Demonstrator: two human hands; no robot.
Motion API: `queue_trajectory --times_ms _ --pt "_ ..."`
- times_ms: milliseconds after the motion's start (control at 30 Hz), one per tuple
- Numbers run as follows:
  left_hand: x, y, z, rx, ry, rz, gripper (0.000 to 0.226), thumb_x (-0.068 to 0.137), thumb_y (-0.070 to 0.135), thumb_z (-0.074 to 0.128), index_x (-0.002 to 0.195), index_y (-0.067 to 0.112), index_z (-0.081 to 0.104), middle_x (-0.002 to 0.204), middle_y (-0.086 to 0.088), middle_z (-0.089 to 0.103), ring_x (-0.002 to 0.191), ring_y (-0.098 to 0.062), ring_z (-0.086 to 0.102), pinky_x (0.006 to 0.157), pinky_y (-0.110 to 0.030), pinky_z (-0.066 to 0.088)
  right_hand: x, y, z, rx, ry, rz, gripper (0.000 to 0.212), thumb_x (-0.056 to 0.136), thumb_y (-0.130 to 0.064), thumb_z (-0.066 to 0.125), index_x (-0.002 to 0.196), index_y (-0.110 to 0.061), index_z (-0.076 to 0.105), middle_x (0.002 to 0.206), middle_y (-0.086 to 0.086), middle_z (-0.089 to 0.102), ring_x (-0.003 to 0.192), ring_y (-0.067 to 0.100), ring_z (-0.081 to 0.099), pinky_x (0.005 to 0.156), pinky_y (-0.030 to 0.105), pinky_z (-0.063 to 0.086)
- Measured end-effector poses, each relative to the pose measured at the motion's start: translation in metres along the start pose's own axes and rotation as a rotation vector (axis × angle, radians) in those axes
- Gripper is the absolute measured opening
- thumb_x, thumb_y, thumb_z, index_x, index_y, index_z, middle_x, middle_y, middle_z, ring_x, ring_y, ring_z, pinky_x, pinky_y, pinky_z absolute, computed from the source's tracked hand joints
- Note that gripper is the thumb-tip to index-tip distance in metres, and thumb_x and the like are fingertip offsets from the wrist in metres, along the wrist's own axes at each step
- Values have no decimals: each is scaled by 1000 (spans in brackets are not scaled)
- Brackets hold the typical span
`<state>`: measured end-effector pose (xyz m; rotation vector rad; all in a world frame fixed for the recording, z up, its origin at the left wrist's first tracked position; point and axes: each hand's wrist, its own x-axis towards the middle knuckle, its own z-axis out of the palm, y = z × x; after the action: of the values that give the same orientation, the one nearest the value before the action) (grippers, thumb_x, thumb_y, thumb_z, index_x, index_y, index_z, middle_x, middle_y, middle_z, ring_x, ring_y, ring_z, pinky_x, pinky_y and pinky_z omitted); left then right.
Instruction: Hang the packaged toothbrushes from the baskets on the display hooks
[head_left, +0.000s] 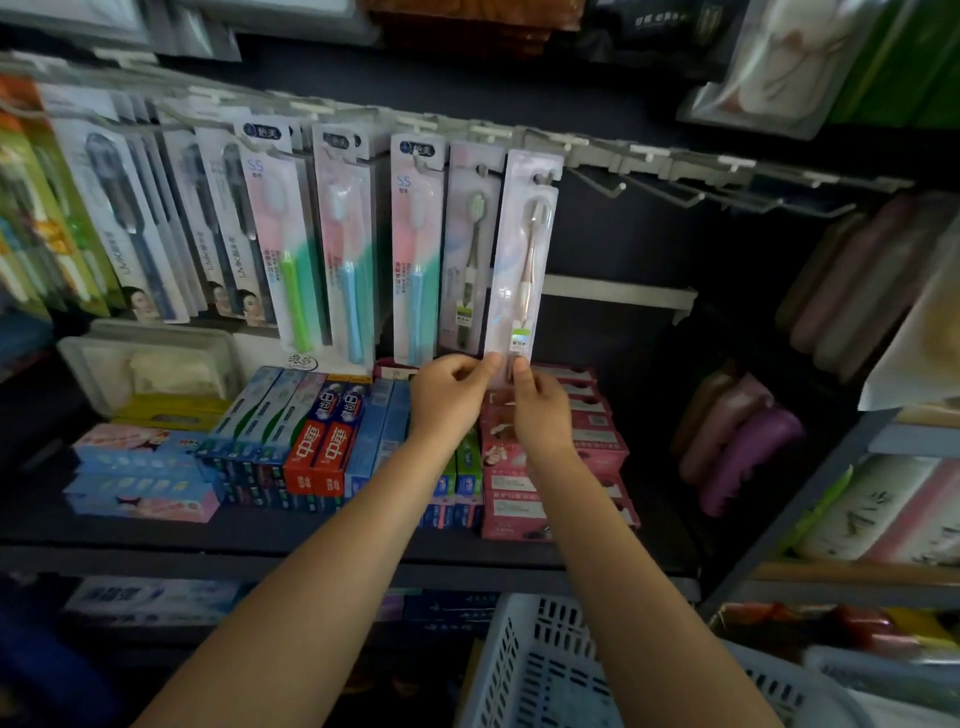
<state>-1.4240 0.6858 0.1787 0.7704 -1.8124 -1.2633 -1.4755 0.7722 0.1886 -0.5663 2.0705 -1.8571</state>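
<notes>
Basket: white slotted basket (540, 670) sits lowest, below both forearms.
Hands: left hand (447, 400) and right hand (540, 410) each pinch the bottom edge of the pale packaged toothbrush (522, 260).
Package: its hang hole sits at the hook (543, 179), beside a green-brush pack (470, 249).
Risk: releasing before the hole seats fully could drop it onto the toothpaste boxes (322, 447).

Two bare forearms in view, no sleeves visible up to the frame edge. Left hand (447, 400) and right hand (540, 410): no rings, watch or gloves.
</notes>
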Motion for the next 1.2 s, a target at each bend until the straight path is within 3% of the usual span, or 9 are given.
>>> queue_trajectory --times_ms 133,267,367,533,700,867,967,1100,1200 --pt "-1 -19 -2 19 -66 10 19 96 33 67 89 18 75 79 8 71 75 -7 67 66 -17 49 -1 15 -4 -36 11 61 36 102 -52 46 95 -20 62 89 5 73 72 15 69 57 23 53" --pt "-40 -72 -5 168 -204 -34 18 95 37 67 98 21 74 83 12 69 74 0 63 63 -8 44 -19 66 -29 -160 -71 78 25 102 -38 55 100 -13 59 81 6 71 57 19 67 56 35 52" --pt "-99 -116 -2 269 -407 -89 12 95 37 66 91 27 70 80 14 69 72 -3 66 69 -27 54 -57 124 -60 -394 -228 207 20 103 -30 57 98 -10 59 81 8 69 59 17 67 62 40 56" --pt "-213 -133 18 253 -728 -218 17 101 32 60 93 24 73 80 5 71 73 -10 67 78 -41 56 -145 186 -144 -526 -503 459 20 104 -28 55 101 -10 66 97 11 72 77 23 71 65 28 56" --pt "-273 -93 107 330 -877 -122 8 102 37 58 96 40 62 88 19 66 81 -3 64 75 -29 53 -184 206 -275 -447 -170 287 6 101 -29 59 98 -26 63 90 2 70 79 15 68 73 35 56" --pt "-337 -51 245 319 -846 -9 8 99 33 62 99 31 70 92 19 68 86 5 61 71 -9 45 -187 245 -444 -356 212 154 9 95 -23 69 96 -28 61 80 -1 68 75 18 67 66 33 54" --pt "-385 -33 325 304 -882 43 8 97 28 65 100 27 72 96 16 67 91 7 60 73 -6 44 -191 290 -546 -303 314 365 15 95 -32 68 101 -24 57 87 3 66 84 26 70 70 44 58" --pt "-426 -16 409 391 -1066 167 19 96 33 66 110 23 73 113 8 66 109 -5 58 94 -24 46 -204 340 -619 -215 364 641 31 91 -42 70 106 -20 53 100 8 65 94 29 66 84 58 56" --pt "-432 -15 461 494 -1138 100 35 95 36 67 127 20 65 132 3 58 123 -15 54 103 -33 44 -203 364 -634 -206 326 815 73 88 -50 72 137 -6 42 128 13 54 111 33 60 93 54 54"
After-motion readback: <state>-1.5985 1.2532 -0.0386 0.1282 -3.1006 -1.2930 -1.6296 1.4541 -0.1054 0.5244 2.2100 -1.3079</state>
